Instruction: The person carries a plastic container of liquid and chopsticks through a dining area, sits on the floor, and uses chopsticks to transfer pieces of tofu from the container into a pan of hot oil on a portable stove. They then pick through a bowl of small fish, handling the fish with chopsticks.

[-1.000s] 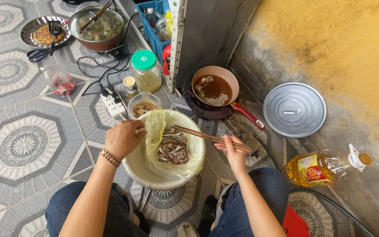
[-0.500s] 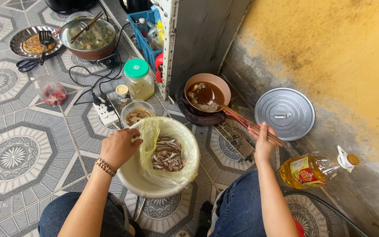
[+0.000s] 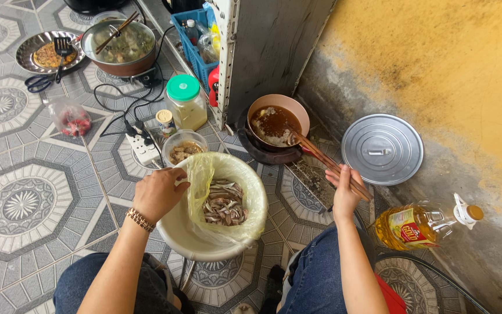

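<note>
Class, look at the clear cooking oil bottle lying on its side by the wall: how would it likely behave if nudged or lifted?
The oil bottle lies on its side, so a nudge would probably roll it. It looks largely full, so likely heavy for its size. Its thin clear plastic may flex and, if oily, slip in the grip.
</note>
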`<state>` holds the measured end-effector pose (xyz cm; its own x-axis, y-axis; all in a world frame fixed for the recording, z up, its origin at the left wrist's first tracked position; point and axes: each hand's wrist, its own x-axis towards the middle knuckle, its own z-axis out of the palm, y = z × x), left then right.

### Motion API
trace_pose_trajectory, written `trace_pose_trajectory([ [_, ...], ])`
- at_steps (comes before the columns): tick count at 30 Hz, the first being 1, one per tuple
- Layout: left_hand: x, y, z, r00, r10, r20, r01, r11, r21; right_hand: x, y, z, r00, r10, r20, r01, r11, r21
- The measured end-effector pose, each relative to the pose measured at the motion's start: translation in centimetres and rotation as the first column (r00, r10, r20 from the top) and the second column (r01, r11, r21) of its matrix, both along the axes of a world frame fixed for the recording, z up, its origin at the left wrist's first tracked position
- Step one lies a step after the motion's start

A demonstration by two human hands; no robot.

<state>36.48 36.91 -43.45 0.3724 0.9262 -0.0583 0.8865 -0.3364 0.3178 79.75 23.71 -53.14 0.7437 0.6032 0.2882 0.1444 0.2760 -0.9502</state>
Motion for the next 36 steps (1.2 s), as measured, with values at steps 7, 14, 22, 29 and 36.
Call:
trace_pose_trajectory([
  [7,0.2,-0.5,0.1,0.999,-0.023,0.023,0.023,0.999,0.038,-3.1,-2.6,-0.5,0.962,0.257,-0.093,-0.266,0.959,-0.099],
  [14,-0.2,-0.9,0.3,0.998,-0.027,0.061,0.025,0.999,0.026,-6.9,-1.7,-4.5,0.873,0.486,-0.044,-0.465,0.799,-0.381],
  [22,-0.4,-1.0,0.7,0.997,-0.028,0.066,0.026,0.999,0.033,-8.2,-0.4,-5.5,0.873,0.486,0.036,-0.411,0.774,-0.482],
  [29,0.0,-1.0,0.7,0.997,-0.031,0.066,0.029,0.999,0.032,-10.3,2.7,-6.6,0.830,0.527,0.182,-0.353,0.749,-0.561],
  [36,-0.2,-0.6,0.7,0.998,-0.020,0.067,0.019,1.000,0.015,-12.4,4.2,-8.0,0.845,0.514,0.146,-0.380,0.770,-0.512],
])
